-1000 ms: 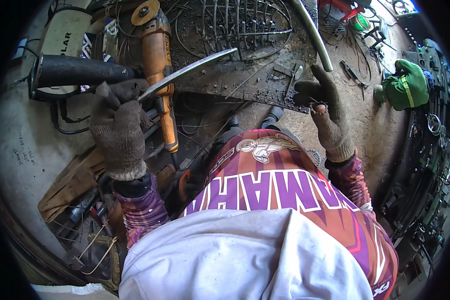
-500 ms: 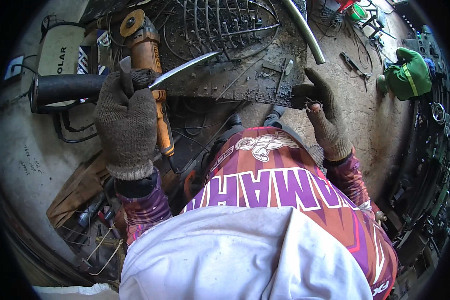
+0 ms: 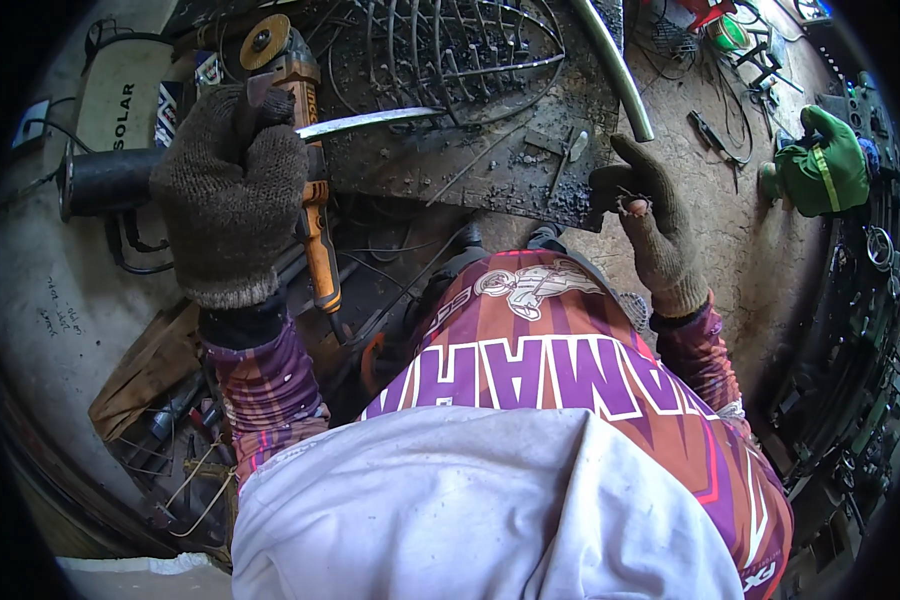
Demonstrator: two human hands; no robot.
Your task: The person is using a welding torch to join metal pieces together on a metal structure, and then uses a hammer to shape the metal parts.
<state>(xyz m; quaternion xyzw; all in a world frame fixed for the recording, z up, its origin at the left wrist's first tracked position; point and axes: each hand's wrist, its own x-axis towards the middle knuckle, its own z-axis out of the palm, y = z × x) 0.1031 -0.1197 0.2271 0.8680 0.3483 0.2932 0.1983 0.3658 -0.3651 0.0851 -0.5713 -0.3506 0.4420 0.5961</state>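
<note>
Left grip [image 3: 232, 200], gloved, was clamped on the near end of the blade [image 3: 370, 122]; the blade ran rightward, in view across the grinder [image 3: 315, 205] and the table [image 3: 400, 175]. Right grip [image 3: 655, 225] had thumb and fingers apart, no load seen, by the table corner below the tube [image 3: 615, 70]; contact could not be told. One fingertip showed bare through the glove. Judged: good handling called for a firm fist, blade angled away from the body, bare fingertip clear of its edge. Lettering: dark capitals on the box [image 3: 120, 95]; large purple, white-edged letters, inverted, on the shirt [image 3: 530, 325]; handwriting on the pale surface [image 3: 55, 255], too small to read.
</note>
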